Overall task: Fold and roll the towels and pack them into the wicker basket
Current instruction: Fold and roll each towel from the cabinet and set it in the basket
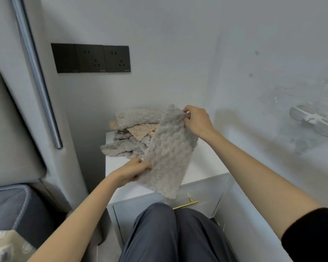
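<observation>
Here, a grey towel (169,148) is held in the air above the desk (204,167), stretched at a slant between both hands. The right grip (196,120) pinches the towel's top corner, thumb and fingers curled round the edge, above the back of the desk. The left grip (130,172) holds the lower left edge with fingers curled into the cloth, just over the desk's front left part. The towel's bottom end hangs past the desk's front edge, in front of the drawer (138,205).

At the back of the desk lies a loose pile of towels (133,133), grey ones with a beige one showing between them. The held towel hides part of the pile, and whether the two touch cannot be told. A brass handle (186,204) sits on the drawer front below the desk top. On the wall above and to the left of the desk is a black socket panel (91,58). In front of the desk are the person's knees (170,233) in dark trousers.
</observation>
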